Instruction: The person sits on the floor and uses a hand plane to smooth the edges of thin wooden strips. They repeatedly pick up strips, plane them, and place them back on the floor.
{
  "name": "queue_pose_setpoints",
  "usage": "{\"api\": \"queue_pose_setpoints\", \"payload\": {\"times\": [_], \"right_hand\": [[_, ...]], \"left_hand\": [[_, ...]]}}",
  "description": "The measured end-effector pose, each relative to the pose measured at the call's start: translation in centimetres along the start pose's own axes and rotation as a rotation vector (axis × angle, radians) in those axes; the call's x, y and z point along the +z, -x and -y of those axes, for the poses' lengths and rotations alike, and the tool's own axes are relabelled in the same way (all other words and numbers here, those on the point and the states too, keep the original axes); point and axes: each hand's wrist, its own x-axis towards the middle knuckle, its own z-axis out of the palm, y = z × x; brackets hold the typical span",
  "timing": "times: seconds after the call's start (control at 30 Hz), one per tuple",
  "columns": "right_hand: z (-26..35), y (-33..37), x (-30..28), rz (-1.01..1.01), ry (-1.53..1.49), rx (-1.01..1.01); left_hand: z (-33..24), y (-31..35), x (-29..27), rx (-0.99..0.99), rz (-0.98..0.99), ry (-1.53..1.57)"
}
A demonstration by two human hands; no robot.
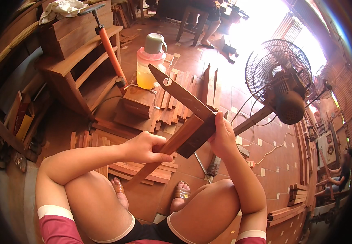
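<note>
Pinching a slim wooden strip [183, 133] between thumb and fingers, the person's left grip [145, 147], in the head view, is closed around its lower length, apparently to keep the piece steady on its upward slant. The right grip [223, 138] is closed on the dark stock [193, 144] of a try square [205, 130], close to the corner where stock and blade [186, 96] meet, a hold that likely lets it bring the two pieces snugly together. The strip is held up in front of the person, above the tiled floor [273, 142], its flank alongside the stock and its upper end at the blade; whether that end truly touches cannot be told. The blade points up and to the left, free of both grips, so the corner probably stays easy to see. Beyond, loose strips [176, 97] lie roughly parallel on the floor, presumably for tidiness and easy reach. A jug [145, 79] of yellow liquid stands on a wooden block [141, 101], perhaps to be off the floor, with a mug [154, 43] on its lid. A fan [288, 91] stands to the right, likely for airflow.
</note>
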Motion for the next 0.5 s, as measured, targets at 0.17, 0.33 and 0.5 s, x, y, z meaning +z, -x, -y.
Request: {"api": "queue_pose_setpoints", "payload": {"times": [0.17,0.33,0.5], "right_hand": [[0.5,0.4,0.3,0.077,-0.080,-0.018],[2.1,1.3,1.2,0.133,-0.022,-0.067],[2.7,1.8,1.2,0.144,0.029,-0.071]], "left_hand": [[-0.5,0.2,0.0,-0.004,0.019,0.011],[-0.3,0.4,0.0,0.018,0.015,0.030],[-0.5,0.6,0.0,0.012,0.003,0.045]]}}
